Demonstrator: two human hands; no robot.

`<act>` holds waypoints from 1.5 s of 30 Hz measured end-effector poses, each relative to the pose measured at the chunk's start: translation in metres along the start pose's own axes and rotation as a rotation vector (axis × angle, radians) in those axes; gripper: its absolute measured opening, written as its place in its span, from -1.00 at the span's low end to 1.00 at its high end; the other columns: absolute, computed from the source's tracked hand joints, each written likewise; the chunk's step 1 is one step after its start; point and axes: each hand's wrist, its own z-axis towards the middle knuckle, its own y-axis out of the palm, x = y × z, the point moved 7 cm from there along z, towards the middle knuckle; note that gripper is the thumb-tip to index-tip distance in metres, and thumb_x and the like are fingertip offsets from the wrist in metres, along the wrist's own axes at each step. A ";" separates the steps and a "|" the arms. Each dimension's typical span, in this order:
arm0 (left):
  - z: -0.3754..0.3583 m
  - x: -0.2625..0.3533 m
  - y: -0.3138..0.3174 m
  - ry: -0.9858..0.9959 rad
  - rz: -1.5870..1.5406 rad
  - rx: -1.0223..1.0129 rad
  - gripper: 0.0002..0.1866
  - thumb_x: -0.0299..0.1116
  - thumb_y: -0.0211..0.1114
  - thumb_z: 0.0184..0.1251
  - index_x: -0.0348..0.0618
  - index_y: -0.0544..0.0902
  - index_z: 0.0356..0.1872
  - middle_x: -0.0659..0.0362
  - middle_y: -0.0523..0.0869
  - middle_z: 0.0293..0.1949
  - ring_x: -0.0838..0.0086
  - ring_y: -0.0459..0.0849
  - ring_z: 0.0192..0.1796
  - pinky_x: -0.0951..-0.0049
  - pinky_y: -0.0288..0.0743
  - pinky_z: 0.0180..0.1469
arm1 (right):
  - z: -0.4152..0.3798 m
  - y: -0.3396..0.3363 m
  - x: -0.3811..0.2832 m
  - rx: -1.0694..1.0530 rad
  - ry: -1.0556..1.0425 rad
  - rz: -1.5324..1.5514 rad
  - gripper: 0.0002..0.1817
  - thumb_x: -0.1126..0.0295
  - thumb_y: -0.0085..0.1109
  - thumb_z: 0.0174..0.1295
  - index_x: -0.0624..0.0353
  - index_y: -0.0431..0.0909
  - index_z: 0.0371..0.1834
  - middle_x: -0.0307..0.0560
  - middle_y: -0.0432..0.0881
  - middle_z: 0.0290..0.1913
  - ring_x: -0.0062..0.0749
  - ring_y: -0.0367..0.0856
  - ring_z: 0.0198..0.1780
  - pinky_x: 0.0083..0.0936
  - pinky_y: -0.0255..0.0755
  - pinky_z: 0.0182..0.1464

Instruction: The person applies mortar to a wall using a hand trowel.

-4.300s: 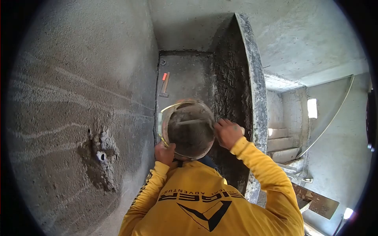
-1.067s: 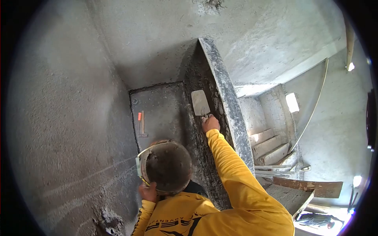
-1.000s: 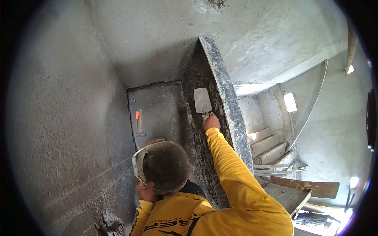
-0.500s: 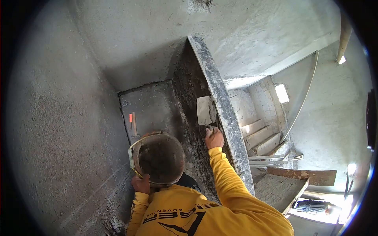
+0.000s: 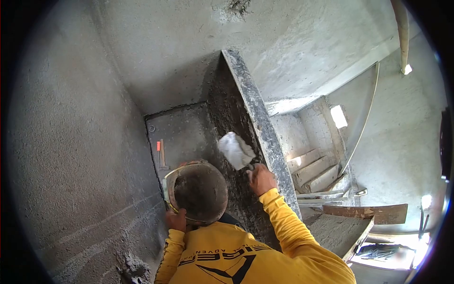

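Note:
My right hand is closed round the handle of a trowel, whose pale, wet-looking blade is blurred and lies over the dark inner face of a low wall. My left hand grips the rim of a round bucket held in front of my body. The bucket's inside is dark, and how much it holds cannot be made out.
A hammer with a wooden handle and a red-orange object lie on the ledge floor. Rough plastered walls stand left and ahead. Stairs, boards and a mortar-covered platform are at the right.
The trowel has moved left and down, away from the low wall's top edge, and its blade has turned. My right hand has shifted slightly down and right. The bucket sits slightly farther right in view.

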 end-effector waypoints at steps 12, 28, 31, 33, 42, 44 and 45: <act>-0.002 -0.001 -0.030 0.014 0.136 0.043 -0.77 -0.36 0.35 0.11 -0.39 0.60 -0.42 0.02 0.61 -0.58 0.38 0.52 -0.50 0.19 0.48 -0.37 | 0.225 0.044 0.020 0.180 -0.113 0.113 -0.69 0.15 0.21 0.47 0.19 0.72 -0.08 -0.10 0.64 -0.48 -0.49 0.66 -0.42 -0.46 0.51 -0.34; 0.007 0.080 -0.010 0.178 0.197 -0.047 -0.83 -0.43 0.32 0.18 -0.39 0.61 -0.41 0.02 0.62 -0.59 0.42 0.59 -0.51 0.24 0.48 -0.39 | -0.013 0.043 -0.088 -0.289 -0.688 -0.201 -0.72 0.38 0.09 0.34 0.21 0.59 0.06 0.13 0.70 0.02 0.10 0.77 -0.07 -0.05 0.65 -0.07; -0.016 0.088 0.000 0.261 0.036 -0.073 -0.84 -0.44 0.31 0.18 -0.38 0.62 -0.40 0.02 0.63 -0.58 0.42 0.59 -0.50 0.25 0.48 -0.38 | -0.018 0.100 -0.096 -0.330 -0.608 -0.318 -0.65 0.46 0.07 0.30 0.28 0.58 0.13 0.15 0.70 0.00 0.13 0.76 -0.03 -0.11 0.67 -0.07; -0.030 0.082 -0.001 0.267 -0.015 -0.066 -0.85 -0.45 0.30 0.19 -0.38 0.62 -0.38 0.04 0.64 -0.56 0.45 0.58 -0.48 0.27 0.48 -0.37 | -0.046 0.133 -0.081 -0.487 -0.537 -0.308 -0.62 0.43 0.10 0.27 0.31 0.59 0.13 0.15 0.70 0.00 0.08 0.74 0.00 -0.14 0.68 -0.05; -0.061 0.074 -0.012 0.203 0.154 -0.083 -0.85 -0.47 0.28 0.20 -0.39 0.56 -0.41 0.09 0.57 -0.60 0.55 0.46 -0.47 0.32 0.39 -0.41 | -0.072 0.093 -0.087 -0.328 -0.577 -0.420 -0.54 0.31 0.21 0.22 0.20 0.57 0.20 0.09 0.64 0.03 0.03 0.75 -0.11 -0.10 0.70 -0.15; -0.074 0.073 -0.004 0.234 0.130 -0.076 -0.84 -0.47 0.29 0.21 -0.37 0.54 -0.44 0.05 0.52 -0.61 0.51 0.44 -0.51 0.30 0.37 -0.43 | -0.055 0.105 -0.074 -0.277 -0.516 -0.400 -0.72 0.31 0.19 0.25 0.19 0.71 -0.06 0.13 0.73 -0.13 0.06 0.78 -0.15 -0.07 0.69 -0.12; -0.080 0.072 -0.001 0.246 0.119 -0.075 -0.84 -0.47 0.29 0.21 -0.36 0.53 -0.45 0.03 0.50 -0.62 0.49 0.44 -0.53 0.28 0.35 -0.44 | -0.056 0.112 -0.067 -0.432 -0.491 -0.349 -0.75 0.30 0.19 0.26 0.20 0.73 -0.14 0.16 0.75 -0.17 0.07 0.79 -0.17 -0.07 0.69 -0.11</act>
